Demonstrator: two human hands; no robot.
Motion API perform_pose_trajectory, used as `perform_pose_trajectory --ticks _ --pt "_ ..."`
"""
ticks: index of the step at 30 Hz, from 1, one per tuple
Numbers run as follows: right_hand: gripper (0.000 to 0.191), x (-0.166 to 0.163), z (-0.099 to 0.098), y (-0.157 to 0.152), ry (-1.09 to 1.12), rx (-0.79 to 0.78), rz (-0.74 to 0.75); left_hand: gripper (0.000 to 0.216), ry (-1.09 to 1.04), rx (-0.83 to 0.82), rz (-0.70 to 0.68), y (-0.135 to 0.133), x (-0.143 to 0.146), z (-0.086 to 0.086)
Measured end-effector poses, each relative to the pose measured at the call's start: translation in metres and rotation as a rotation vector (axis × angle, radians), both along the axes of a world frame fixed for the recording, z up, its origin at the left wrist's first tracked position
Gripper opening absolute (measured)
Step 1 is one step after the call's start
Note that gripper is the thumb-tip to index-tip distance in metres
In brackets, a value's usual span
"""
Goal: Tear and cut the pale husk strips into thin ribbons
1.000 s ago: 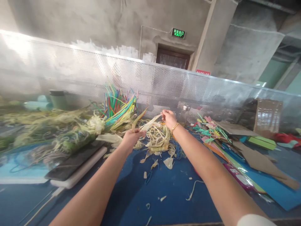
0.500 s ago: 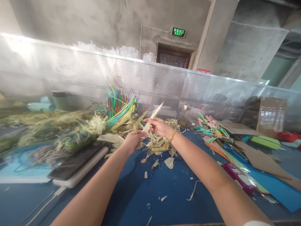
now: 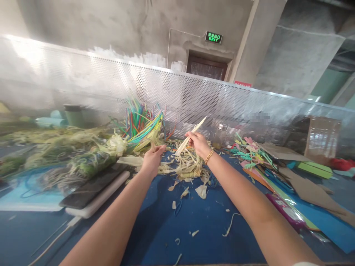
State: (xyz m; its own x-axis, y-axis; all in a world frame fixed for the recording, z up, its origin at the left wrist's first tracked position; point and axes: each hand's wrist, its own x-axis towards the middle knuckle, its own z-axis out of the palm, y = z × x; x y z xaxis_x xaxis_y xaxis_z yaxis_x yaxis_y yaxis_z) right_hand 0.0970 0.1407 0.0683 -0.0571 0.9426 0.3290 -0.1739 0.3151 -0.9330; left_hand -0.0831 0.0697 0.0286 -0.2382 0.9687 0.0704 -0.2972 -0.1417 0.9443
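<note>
My right hand (image 3: 197, 143), with a gold bracelet at the wrist, pinches a pale straw-coloured leaf strip (image 3: 194, 133) that points up and to the right. My left hand (image 3: 151, 159) is closed on the ends of some pale strips by a heap of dried leaf strips (image 3: 185, 166) on the blue table top (image 3: 194, 218). Just left of the hands, a bundle of coloured plastic strips (image 3: 141, 123) fans upward.
Leaf scraps litter the blue surface before the heap. A dark tablet on a white board (image 3: 91, 190) lies at left, a glass jar (image 3: 219, 135) behind the heap, coloured paper strips (image 3: 246, 151) and cardboard (image 3: 307, 190) at right. A perforated metal screen (image 3: 222, 103) closes off the back.
My right hand has drawn the pale strip away from my left hand, moving right and a little up. The two hands, close together half a second ago, are now apart.
</note>
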Motion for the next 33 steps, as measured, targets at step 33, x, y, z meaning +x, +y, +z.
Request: perform_pose_trajectory --ticks 33 --pt "0.013 0.003 -0.002 0.025 0.042 -0.039 -0.236 0.024 -0.018 -0.035 0.085 -0.003 -0.004 0.008"
